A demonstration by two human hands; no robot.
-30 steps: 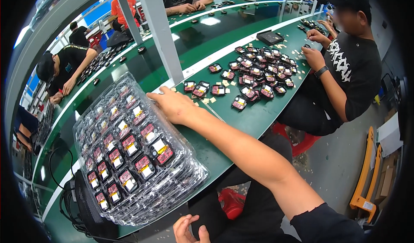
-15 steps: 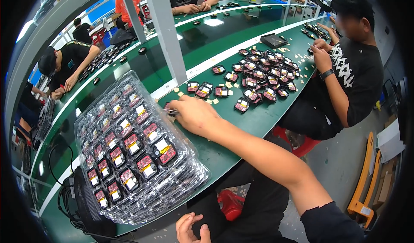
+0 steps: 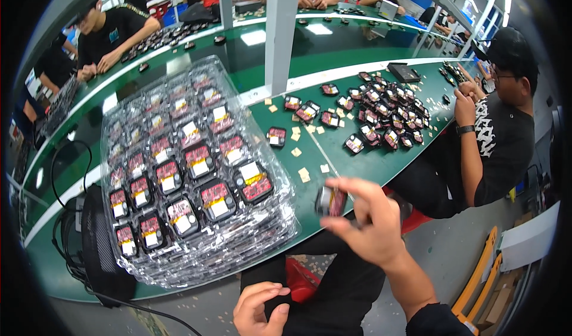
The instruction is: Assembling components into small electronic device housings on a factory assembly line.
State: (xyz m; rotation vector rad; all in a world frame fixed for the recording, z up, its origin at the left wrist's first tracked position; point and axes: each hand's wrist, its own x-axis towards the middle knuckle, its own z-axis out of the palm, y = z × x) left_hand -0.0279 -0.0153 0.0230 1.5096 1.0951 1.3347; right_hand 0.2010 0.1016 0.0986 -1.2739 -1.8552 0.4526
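the right hand [image 3: 376, 227] pinches a module [image 3: 337, 204] by its rim, likely to spare its face, near the bench's [image 3: 283, 181] near edge, while the left hand [image 3: 259, 310], loosely curled and empty, hangs beyond that edge.

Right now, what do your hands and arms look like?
The right hand is gloveless, its wrist without a band; a black sleeve shows farther up that arm. The left hand is gloveless too, with no sleeve in view.

One module [image 3: 337, 204] in the right grip [image 3: 328, 201], one clear-tray stack [image 3: 279, 217], one near heap of modules [image 3: 387, 111]
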